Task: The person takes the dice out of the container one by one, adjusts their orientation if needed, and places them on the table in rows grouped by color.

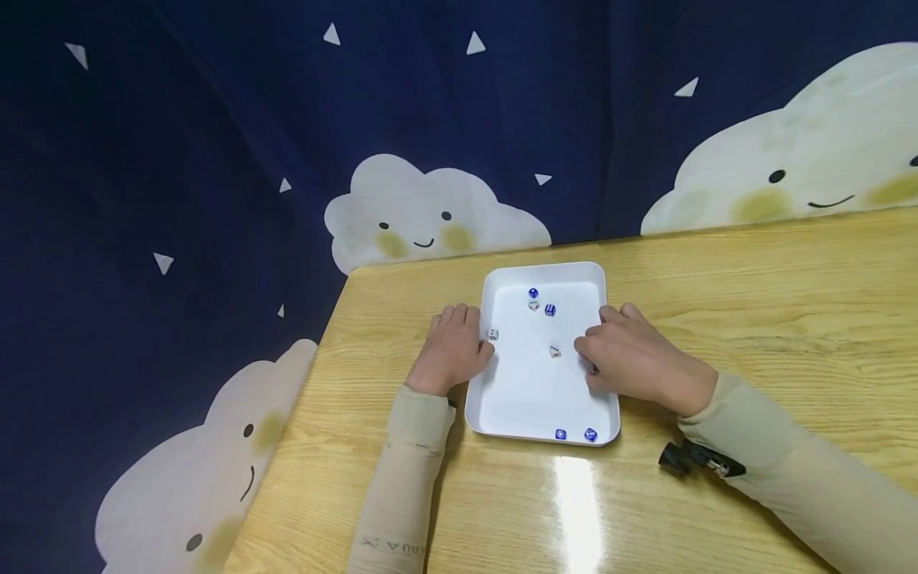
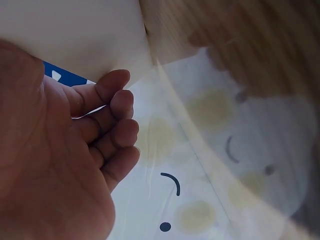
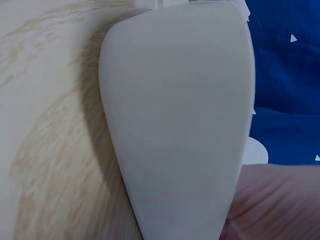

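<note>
On the wooden table (image 1: pixel 774 303), a white tray (image 1: pixel 531 402) — left hand (image 1: pixel 452 347) gripping its left wall, right hand (image 1: pixel 638 359) curled over the right, its hold unclear. Dice (image 1: pixel 550 310) lie inside, near and far; an uneven pull could spill them.

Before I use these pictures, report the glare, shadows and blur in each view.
Head: bright glare on the wooden table, just in front of the white tray; left wrist: dim, the table surface soft and streaky at upper right; right wrist: dark shadow on the table along the tray's left side.
</note>
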### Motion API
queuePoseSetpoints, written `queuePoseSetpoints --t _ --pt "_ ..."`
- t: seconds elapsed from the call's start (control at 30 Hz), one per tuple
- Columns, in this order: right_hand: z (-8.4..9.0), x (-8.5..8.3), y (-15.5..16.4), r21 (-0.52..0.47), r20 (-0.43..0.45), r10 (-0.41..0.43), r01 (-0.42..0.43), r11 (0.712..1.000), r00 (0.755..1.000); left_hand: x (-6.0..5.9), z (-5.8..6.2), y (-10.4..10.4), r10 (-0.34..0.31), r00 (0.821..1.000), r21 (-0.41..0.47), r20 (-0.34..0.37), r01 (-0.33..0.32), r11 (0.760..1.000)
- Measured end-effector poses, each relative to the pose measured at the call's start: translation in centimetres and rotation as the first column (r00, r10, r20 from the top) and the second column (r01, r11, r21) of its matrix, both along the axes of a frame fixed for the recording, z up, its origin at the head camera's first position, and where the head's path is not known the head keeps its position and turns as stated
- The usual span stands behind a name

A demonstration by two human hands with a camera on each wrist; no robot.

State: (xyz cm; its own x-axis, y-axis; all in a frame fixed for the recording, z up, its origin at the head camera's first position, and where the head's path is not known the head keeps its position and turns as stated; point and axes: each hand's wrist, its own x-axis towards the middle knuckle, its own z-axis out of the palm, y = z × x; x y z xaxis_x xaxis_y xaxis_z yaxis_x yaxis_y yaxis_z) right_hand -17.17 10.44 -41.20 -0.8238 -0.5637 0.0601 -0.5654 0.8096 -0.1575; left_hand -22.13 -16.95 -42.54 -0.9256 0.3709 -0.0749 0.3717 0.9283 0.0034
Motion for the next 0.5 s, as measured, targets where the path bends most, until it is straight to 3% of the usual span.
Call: queuePoseSetpoints --t 0.23,0.5 --pt "-0.43 -0.08 -0.37 -0.029 0.009 0.025 -0.025 0.999 1.0 -0.03 -0.06 0.08 0.007 1.0 0.012 0.003 -0.007 1.0" --pt "-0.81 -0.05 -0.43 -0.056 -0.048 0.072 -0.075 0.996 0.996 -0.03 -0.04 0.06 0.008 1.0 0.02 -0.001 -0.008 1.0"
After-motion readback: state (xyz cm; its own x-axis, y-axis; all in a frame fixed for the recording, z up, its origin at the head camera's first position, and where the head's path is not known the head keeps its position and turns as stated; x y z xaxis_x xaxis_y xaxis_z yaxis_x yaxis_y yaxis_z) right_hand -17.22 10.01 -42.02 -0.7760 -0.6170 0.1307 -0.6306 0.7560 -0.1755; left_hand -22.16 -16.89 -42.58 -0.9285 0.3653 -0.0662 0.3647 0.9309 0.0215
